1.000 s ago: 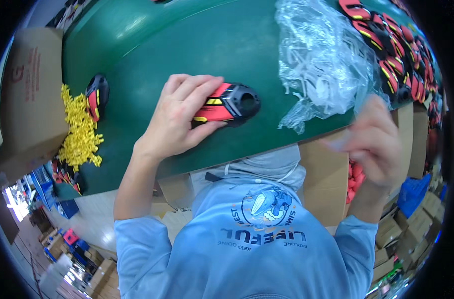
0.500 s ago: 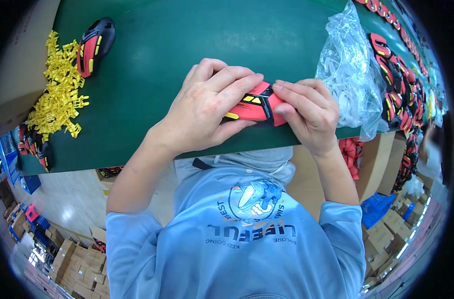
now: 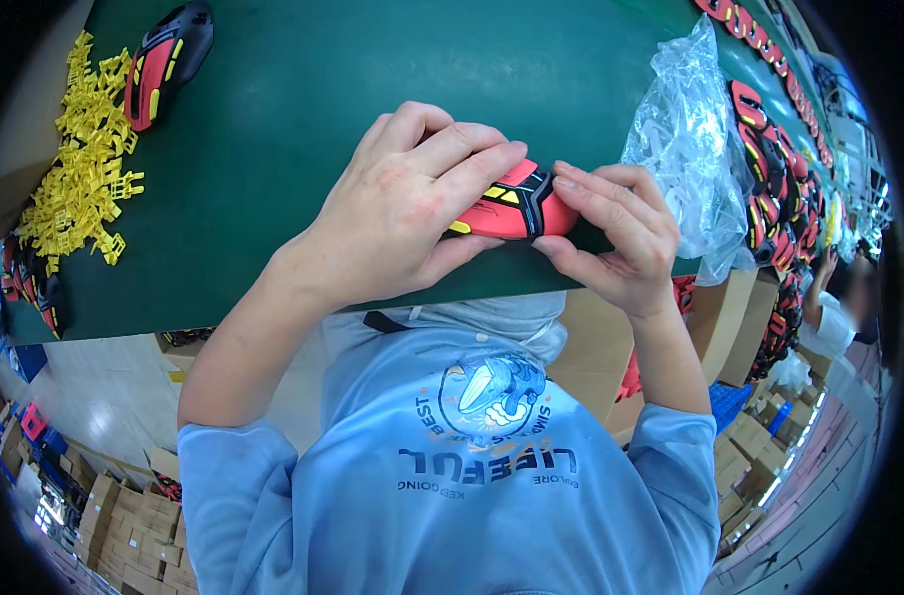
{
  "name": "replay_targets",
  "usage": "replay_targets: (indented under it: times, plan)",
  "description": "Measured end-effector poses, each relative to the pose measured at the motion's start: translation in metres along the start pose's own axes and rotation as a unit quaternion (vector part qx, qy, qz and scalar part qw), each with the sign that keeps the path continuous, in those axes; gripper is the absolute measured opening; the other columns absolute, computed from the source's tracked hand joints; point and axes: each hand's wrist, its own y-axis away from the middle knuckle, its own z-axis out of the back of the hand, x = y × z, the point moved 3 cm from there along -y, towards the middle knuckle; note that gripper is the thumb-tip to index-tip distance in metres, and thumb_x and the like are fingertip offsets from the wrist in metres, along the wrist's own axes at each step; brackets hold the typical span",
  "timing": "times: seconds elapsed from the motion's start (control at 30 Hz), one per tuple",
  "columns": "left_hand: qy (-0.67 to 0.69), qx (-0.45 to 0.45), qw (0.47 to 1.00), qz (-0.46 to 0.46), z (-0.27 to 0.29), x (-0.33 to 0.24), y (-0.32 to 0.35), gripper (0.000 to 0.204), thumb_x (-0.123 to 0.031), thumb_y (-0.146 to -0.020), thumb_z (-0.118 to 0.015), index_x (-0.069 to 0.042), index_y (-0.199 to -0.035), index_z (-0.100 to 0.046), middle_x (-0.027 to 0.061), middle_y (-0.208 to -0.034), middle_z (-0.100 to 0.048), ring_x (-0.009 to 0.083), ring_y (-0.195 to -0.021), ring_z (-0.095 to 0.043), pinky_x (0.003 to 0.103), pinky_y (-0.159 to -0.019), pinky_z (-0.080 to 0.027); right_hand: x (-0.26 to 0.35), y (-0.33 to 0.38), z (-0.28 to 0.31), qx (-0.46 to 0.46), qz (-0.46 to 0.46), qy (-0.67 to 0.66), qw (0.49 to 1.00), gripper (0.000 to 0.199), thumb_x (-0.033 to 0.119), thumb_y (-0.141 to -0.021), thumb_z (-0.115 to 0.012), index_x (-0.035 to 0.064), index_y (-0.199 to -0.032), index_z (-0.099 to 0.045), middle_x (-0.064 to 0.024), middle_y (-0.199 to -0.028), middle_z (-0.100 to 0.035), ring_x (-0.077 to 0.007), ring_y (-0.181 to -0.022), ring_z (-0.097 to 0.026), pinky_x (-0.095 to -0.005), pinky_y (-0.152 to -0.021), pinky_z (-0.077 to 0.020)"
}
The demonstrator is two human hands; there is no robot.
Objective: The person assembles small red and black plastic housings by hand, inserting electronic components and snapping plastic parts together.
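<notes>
A red, black and yellow moulded plastic shell (image 3: 516,210) lies level at the near side of the green table, between my two hands. My left hand (image 3: 402,208) wraps round its left part, fingers over the far edge and thumb along the near edge, hiding that end. At the other end, my right hand (image 3: 625,233) grips the rounded red tip, fingertips at the far side and thumb at the near side. A black piece with a raised ridge crosses the shell beside my right fingertips.
Small yellow plastic parts (image 3: 75,178) are heaped at the left, with another red-and-black shell (image 3: 165,64) beside them. A clear bag (image 3: 685,149) of whitish parts stands at right, before piled shells (image 3: 769,169). Cardboard boxes (image 3: 720,322) sit below the table edge. Another person (image 3: 834,312) is at far right.
My right hand has shifted from pinching the shell's red end to spanning its edges, thumb lower. My left hand keeps its hold. The whole view has shifted slightly, and another person shows at right.
</notes>
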Motion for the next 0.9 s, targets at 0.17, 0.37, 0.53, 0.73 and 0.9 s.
replay_targets:
  times: [0.17, 0.37, 0.53, 0.73, 0.9]
  plan:
    - [-0.002, 0.005, 1.0, -0.002, 0.002, -0.001, -0.002, 0.073, -0.018, -0.067, -0.086, -0.008, -0.136, -0.063, 0.0086, -0.132, -0.062, 0.0344, -0.112, -0.056, 0.044, -0.098, -0.049, -0.014, -0.003, -0.003, 0.044, -0.021, -0.061, 0.997, 0.053, 0.032, -0.068, -0.09, 0.0105, -0.116, -0.078, -0.0056, -0.117, -0.077, -0.0259, -0.097, -0.068, -0.0363, -0.084, -0.0558]
    - [-0.013, 0.001, 1.0, -0.013, 0.001, -0.003, -0.001, 0.075, -0.024, -0.067, -0.088, -0.007, -0.135, -0.062, 0.0102, -0.131, -0.062, 0.0352, -0.112, -0.056, 0.046, -0.1, -0.047, -0.011, 0.006, 0.0, 0.054, -0.016, -0.001, 0.998, 0.057, 0.039, -0.074, -0.085, 0.0158, -0.125, -0.075, -0.0016, -0.123, -0.075, -0.0244, -0.103, -0.065, -0.038, -0.095, -0.0454]
    - [-0.021, 0.027, 0.999, -0.026, 0.0, -0.006, -0.012, 0.078, -0.038, -0.072, -0.088, -0.004, -0.136, -0.06, 0.0134, -0.129, -0.062, 0.0367, -0.115, -0.055, 0.047, -0.102, -0.044, -0.002, 0.003, -0.003, 0.037, -0.013, 0.051, 0.998, 0.058, 0.04, -0.073, -0.085, 0.0153, -0.125, -0.075, 0.0, -0.121, -0.076, -0.0211, -0.085, -0.059, -0.0351, -0.086, -0.0421]
    - [-0.061, 0.046, 0.996, -0.054, -0.017, -0.007, -0.015, 0.091, -0.048, -0.068, -0.089, -0.005, -0.14, -0.053, 0.0159, -0.133, -0.057, 0.0392, -0.12, -0.053, 0.05, -0.102, -0.042, 0.001, 0.023, -0.001, 0.006, -0.079, 0.039, 0.996, 0.058, 0.037, -0.07, -0.088, 0.0119, -0.121, -0.077, -0.0005, -0.114, -0.078, -0.0194, -0.075, -0.054, -0.0344, -0.077, -0.0447]
    - [-0.075, 0.026, 0.996, -0.038, -0.008, -0.016, -0.019, 0.082, -0.049, -0.071, -0.087, -0.005, -0.133, -0.057, 0.0173, -0.124, -0.059, 0.0386, -0.113, -0.054, 0.049, -0.097, -0.042, -0.009, 0.007, 0.005, 0.05, -0.05, -0.013, 0.997, 0.054, 0.031, -0.073, -0.088, 0.0112, -0.122, -0.076, -0.0032, -0.096, -0.076, -0.0232, -0.072, -0.057, -0.0364, -0.071, -0.0473]
